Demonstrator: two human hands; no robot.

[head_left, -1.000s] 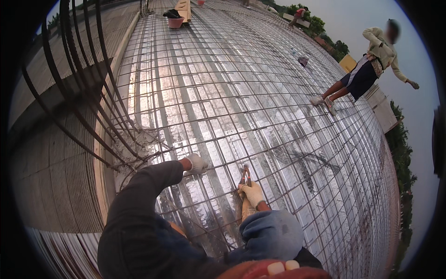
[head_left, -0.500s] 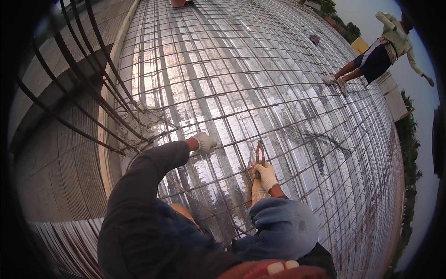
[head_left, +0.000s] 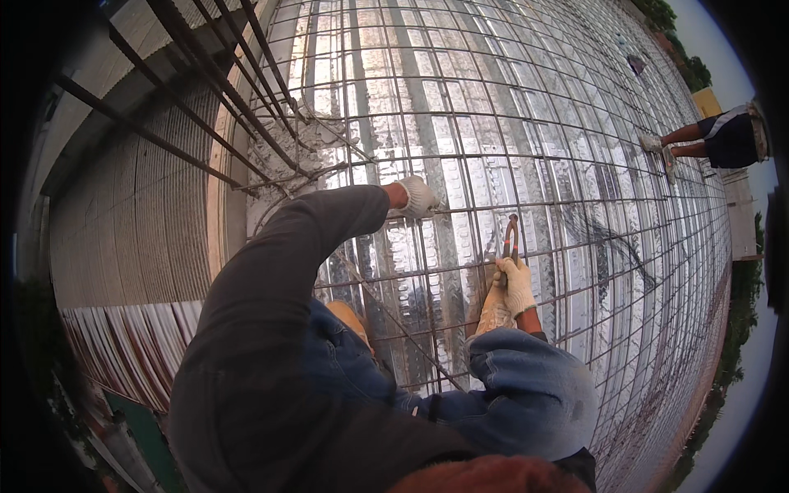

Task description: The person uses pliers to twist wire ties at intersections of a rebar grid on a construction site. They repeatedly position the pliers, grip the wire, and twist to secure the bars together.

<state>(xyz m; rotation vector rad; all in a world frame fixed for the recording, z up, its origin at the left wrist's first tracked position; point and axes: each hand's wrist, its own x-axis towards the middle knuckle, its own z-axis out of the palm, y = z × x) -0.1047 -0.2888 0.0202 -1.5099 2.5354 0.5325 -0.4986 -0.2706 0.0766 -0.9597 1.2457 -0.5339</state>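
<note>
- Silvery ribbed decking [head_left: 401,246] is gleaming under a dark steel mesh [head_left: 475,210], and the grid is already running across this whole patch, so laying it out is looking done around here, if I'm judging right.
- What's left is harder to call: the crossings are showing too small for me to sort fastened from loose, so I'm not putting any figure on progress.
- Right hand [head_left: 519,287], pale-gloved, is holding the pincers [head_left: 514,223] over the mesh, fingers closing round them, tip pointing away from the body. Can't tell if that tip is touching steel.
- Left hand [head_left: 419,197], gloved too, is sitting farther forward, right by the mesh and apart from the pincers. Its fingers are looking curled, but I can't tell whether they're pinching anything.
- Thick upright bars [head_left: 205,70] are leaning over on the left, sticking out of rough concrete [head_left: 283,164], while the mesh beside them is lying bare.
- Brands, labels, writing? I'm not spotting any lettering; the pincers are showing a bit of red, nothing readable.
</note>
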